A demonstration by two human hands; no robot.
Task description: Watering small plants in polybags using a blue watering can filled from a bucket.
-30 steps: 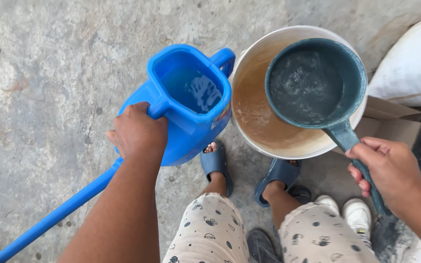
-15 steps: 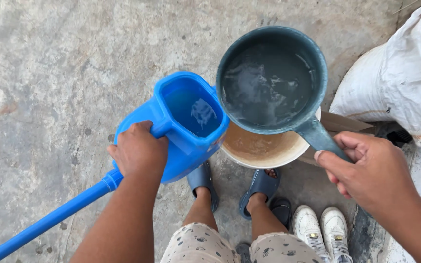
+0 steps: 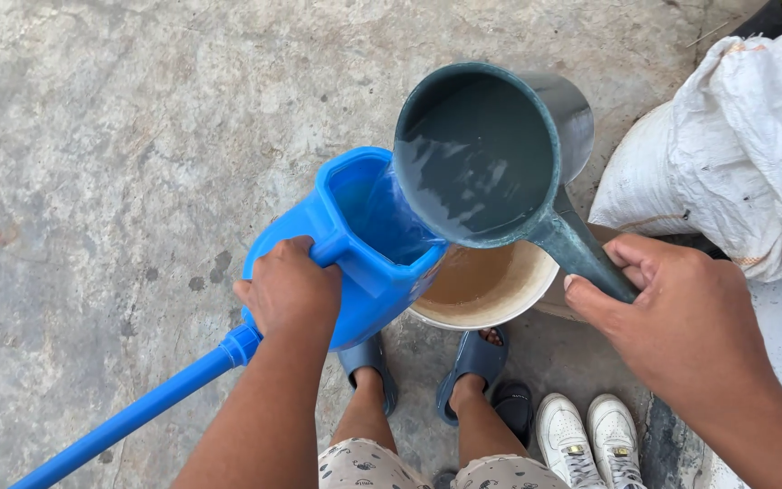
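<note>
from the head view, my right hand (image 3: pixel 681 326) is closed around the handle of a dark teal dipper (image 3: pixel 481 149), tipped so water runs into the blue watering can (image 3: pixel 364 244). my left hand (image 3: pixel 290 288) is wrapped on the can's handle, beside the white bucket (image 3: pixel 491 290). i judge both rigid plastic, wet and likely slippery, the can heavy with water; handles are the grip points.

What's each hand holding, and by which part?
Left hand grips the blue watering can by its top handle. Right hand holds the dark teal dipper by its long handle, tilted over the can's opening.
</note>
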